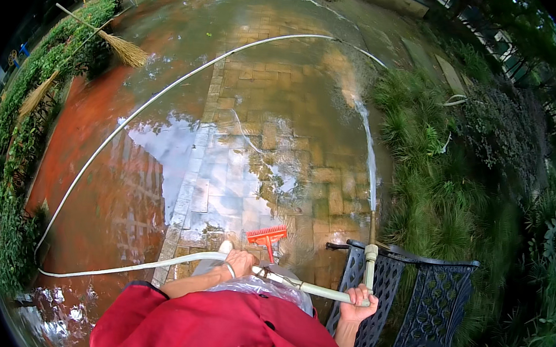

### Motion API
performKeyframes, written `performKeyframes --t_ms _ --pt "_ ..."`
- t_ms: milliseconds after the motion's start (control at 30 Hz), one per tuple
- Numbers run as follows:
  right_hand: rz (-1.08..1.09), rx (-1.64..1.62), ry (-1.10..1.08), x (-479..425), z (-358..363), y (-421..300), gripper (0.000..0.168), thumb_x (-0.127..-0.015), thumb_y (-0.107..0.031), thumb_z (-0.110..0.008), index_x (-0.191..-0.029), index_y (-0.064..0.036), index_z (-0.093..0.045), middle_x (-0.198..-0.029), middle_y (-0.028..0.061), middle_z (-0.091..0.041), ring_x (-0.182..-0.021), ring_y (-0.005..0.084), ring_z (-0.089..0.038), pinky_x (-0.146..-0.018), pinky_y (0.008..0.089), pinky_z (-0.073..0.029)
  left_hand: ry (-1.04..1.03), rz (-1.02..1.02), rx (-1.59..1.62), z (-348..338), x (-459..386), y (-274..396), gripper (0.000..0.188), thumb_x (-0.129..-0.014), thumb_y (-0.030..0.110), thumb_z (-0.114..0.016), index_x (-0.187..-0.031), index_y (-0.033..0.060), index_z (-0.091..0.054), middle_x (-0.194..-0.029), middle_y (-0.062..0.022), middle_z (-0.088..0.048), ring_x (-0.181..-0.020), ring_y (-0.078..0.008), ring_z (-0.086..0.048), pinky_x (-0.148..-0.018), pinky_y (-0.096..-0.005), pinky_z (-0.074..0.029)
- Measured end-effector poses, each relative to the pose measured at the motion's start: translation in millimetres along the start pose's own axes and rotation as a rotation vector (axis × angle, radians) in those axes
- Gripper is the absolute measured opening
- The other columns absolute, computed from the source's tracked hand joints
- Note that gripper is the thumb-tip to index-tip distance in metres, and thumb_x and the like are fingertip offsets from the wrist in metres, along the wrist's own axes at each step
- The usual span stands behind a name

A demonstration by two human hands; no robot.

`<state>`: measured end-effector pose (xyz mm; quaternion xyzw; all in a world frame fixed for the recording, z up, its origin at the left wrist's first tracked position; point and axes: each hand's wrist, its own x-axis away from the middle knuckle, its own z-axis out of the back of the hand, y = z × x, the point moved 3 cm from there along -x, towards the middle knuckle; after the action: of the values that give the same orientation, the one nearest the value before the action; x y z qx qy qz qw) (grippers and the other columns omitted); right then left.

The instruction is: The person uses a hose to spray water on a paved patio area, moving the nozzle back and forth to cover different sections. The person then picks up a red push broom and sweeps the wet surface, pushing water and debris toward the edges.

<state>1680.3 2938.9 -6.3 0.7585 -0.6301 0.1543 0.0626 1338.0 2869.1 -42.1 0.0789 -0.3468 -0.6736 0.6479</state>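
My left hand (241,264) is wrapped around a white hose (189,258) at my waist. My right hand (359,303) grips a pale pipe elbow at the hose's end, where it turns away from me. Beyond that hand the pipe carries a ribbed coupling (370,252) and a brownish nozzle (372,225). A stream of water (369,152) shoots forward from the nozzle and strikes the wet ground near the grass. In front of my body stands a red-orange scrub brush (267,233), bristles upward in the picture; part of its handle is hidden.
A black metal bench (371,303) stands close on my right, beside tall grass (425,152). The hose loops widely over flooded paving (276,88) and red ground (99,201). Straw brooms (124,49) rest on the hedge (19,148) at left.
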Motion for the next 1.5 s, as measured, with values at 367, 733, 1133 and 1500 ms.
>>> performKeyframes --t_ms 367,733,1133,1500 --pt "0.016 0.040 -0.033 2.0 -10.1 1.8 0.014 -0.070 -0.014 -0.052 -0.068 -0.007 -0.040 -0.063 0.0005 -0.042 -0.044 0.0102 -0.038 -0.048 0.0267 -0.033 -0.017 0.034 -0.006 7.7 -0.2 8.8 0.028 -0.064 0.029 -0.071 -0.084 0.0091 -0.070 -0.072 -0.0174 -0.064 -0.071 -0.0322 -0.064 -0.065 -0.0415 -0.048" --pt "-0.030 0.080 -0.101 -12.6 -25.5 5.4 0.015 -0.070 -0.015 -0.053 -0.068 -0.008 -0.040 -0.063 -0.0002 -0.040 -0.043 0.0101 -0.037 -0.048 0.0262 -0.033 0.099 0.052 -0.016 3.0 0.0 3.5 0.024 -0.064 0.020 -0.067 -0.085 0.0095 -0.070 -0.068 -0.0170 -0.064 -0.065 -0.0311 -0.064 -0.061 -0.0418 -0.049" --pt "-0.040 -0.020 0.138 11.1 28.0 0.6 0.013 -0.071 -0.016 -0.052 -0.068 -0.008 -0.042 -0.065 0.0014 -0.044 -0.047 0.0125 -0.039 -0.051 0.0287 -0.034 -0.039 0.034 -0.003 -10.4 8.8 -4.8 0.025 -0.063 0.025 -0.068 -0.083 0.0096 -0.071 -0.073 -0.0191 -0.065 -0.073 -0.0345 -0.065 -0.067 -0.0429 -0.050" --pt "0.056 -0.015 0.161 35.8 39.1 0.3 0.038 -0.071 -0.014 -0.052 -0.103 0.006 -0.046 -0.064 0.0006 -0.041 -0.047 0.0117 -0.038 -0.052 0.0274 -0.033 -0.096 -0.015 0.002 -41.5 -2.0 -16.1 0.021 -0.065 0.024 -0.065 -0.079 0.0087 -0.070 -0.073 -0.0199 -0.064 -0.073 -0.0337 -0.065 -0.068 -0.0430 -0.049"
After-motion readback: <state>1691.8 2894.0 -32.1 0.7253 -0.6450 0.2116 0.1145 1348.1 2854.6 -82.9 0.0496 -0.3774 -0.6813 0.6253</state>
